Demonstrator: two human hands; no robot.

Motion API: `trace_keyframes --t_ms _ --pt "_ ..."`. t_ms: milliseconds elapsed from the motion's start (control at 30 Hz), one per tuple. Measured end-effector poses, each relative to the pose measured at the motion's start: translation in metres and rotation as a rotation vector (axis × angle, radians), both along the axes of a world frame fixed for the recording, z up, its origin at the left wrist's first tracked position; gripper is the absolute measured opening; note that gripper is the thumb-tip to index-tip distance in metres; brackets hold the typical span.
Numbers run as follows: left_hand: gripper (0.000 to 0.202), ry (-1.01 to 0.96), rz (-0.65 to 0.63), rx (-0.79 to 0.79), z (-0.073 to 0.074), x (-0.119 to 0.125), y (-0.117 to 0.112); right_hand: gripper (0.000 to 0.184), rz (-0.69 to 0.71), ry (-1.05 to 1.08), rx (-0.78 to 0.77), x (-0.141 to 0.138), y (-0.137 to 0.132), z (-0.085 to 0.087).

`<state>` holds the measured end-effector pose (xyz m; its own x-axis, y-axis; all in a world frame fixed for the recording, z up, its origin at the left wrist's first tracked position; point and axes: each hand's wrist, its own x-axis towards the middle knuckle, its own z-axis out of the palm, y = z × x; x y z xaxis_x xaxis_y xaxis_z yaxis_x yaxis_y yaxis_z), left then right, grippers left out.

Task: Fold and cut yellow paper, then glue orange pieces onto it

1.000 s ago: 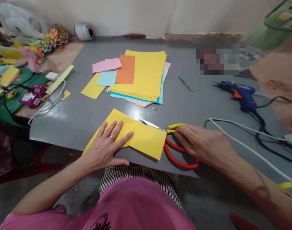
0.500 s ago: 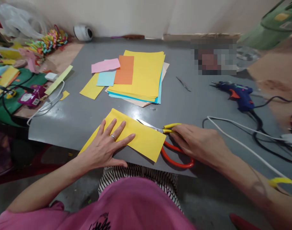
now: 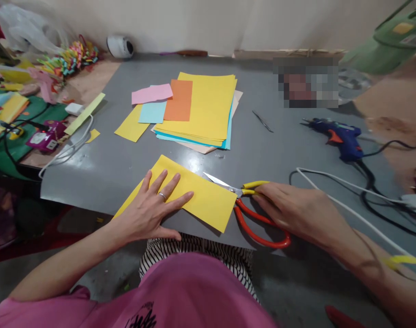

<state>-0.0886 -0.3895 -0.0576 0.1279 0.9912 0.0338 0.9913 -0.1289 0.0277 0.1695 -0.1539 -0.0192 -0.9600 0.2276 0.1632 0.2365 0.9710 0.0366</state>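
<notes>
From the head view, taking the yellow paper [image 3: 208, 200] as the clock's centre and twelve as straight away from the person, I see it lying flat on the grey counter [image 3: 279, 150], near the front edge. The left hand [image 3: 156, 207] rests on it toward eight, fingers spread, palm down, gripping nothing; it covers so much that I can't tell whether there's one sheet or two. At three, the right hand [image 3: 293, 209] grasps the scissors [image 3: 237, 193] by their handles, one yellow, one red. Its curled fingertips are mostly hidden. One blade shows along the paper's far edge; the other I can't make out. At twelve sits a paper stack [image 3: 213, 105], its lower sheets mostly covered. Tweezers [image 3: 262, 121] lie at half past one, and beyond them a pixelated patch blots something out. A blue glue gun [image 3: 346, 139] lies between two and three, its cord cut off at the frame's right.
</notes>
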Motion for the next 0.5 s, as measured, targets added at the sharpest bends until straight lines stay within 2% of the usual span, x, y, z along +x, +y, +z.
trace_keyframes --t_ms 133,300,500 --pt "0.098 -0.002 -0.016 0.009 0.004 0.004 0.001 0.033 0.021 -0.050 -0.048 0.003 0.001 0.002" --pt "0.099 -0.011 -0.075 -0.008 0.004 0.012 0.005 0.035 -0.013 -0.068 -0.017 -0.012 0.001 -0.001" --pt "0.100 -0.017 -0.055 -0.020 0.002 0.013 0.006 0.033 0.006 -0.046 0.000 -0.014 0.007 -0.002"
